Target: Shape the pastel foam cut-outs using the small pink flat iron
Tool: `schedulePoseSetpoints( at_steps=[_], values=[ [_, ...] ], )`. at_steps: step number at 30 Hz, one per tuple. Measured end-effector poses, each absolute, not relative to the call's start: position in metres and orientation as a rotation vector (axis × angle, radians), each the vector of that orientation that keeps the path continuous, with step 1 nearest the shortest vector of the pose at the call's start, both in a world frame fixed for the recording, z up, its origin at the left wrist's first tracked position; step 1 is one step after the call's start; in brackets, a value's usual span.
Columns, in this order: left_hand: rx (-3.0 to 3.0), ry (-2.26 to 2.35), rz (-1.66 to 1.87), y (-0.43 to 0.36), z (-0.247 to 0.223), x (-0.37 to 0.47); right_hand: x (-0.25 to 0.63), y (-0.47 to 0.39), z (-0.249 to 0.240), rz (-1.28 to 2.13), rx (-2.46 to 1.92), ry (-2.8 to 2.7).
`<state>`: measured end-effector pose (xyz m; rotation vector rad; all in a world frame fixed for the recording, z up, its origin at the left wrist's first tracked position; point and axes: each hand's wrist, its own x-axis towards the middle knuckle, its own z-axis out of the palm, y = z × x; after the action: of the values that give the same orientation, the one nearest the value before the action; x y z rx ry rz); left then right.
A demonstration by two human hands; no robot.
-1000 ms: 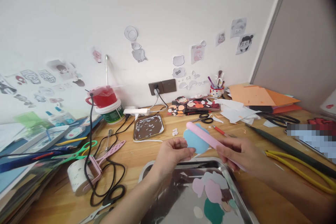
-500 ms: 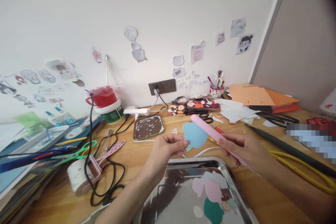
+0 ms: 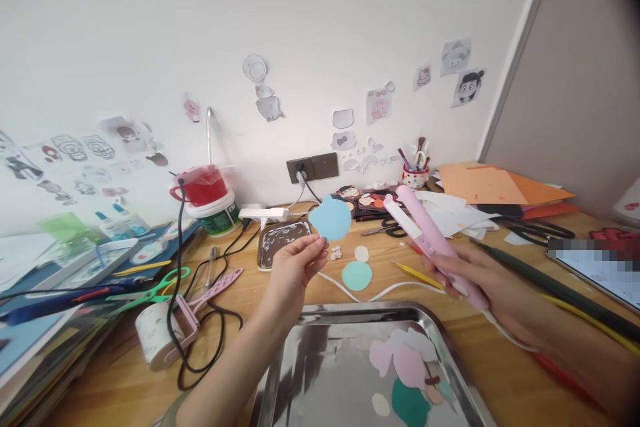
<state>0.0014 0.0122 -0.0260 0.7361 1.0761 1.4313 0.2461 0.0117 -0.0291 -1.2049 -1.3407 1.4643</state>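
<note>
Between thumb and fingers, my left hand (image 3: 300, 260) pinches the lower edge of a light blue paper cutout (image 3: 331, 218), held up above the table. A pink hair straightener (image 3: 425, 227) is gripped in my right hand (image 3: 465, 273); its two plates stand apart and its tip points up and left. The straightener and the blue cutout do not touch. Below them lie a mint green paper circle (image 3: 357, 275) and a small cream circle (image 3: 361, 253). In front of me a metal tray (image 3: 300, 373) holds pink, grey and dark green cutouts (image 3: 410, 400).
A smaller tray (image 3: 280, 240) with white flecks lies behind my left hand. At left are green scissors (image 3: 150, 293), a lint roller (image 3: 157, 337) and black cables. A red cup (image 3: 200, 185) sits on a tub. Orange paper (image 3: 485, 180) and a phone (image 3: 600, 273) are at right.
My left hand has drawn the blue cutout left and up, away from the straightener. The straightener has opened and turned more upright. The mint circle has come into fuller view.
</note>
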Motion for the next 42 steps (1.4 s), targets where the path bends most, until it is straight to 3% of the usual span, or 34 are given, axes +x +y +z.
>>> schedulePoseSetpoints(
  at_steps=[8, 19, 32, 42],
  values=[
    [0.736, 1.06, 1.312, 0.007, -0.034, 0.013, 0.246, 0.004, -0.014, 1.749, -1.213, -1.322],
    [0.753, 1.04, 1.235, 0.001, -0.039, 0.021, 0.245, 0.016, -0.022, 1.473, -1.24, -1.62],
    [0.863, 1.082, 1.076, -0.014, -0.035, 0.042, 0.239, 0.016, -0.044, 1.493, -1.047, -1.761],
    [0.969, 1.109, 1.04, -0.015, -0.037, 0.04, 0.233, 0.002, -0.028, 1.4, -1.097, -1.841]
  ],
)
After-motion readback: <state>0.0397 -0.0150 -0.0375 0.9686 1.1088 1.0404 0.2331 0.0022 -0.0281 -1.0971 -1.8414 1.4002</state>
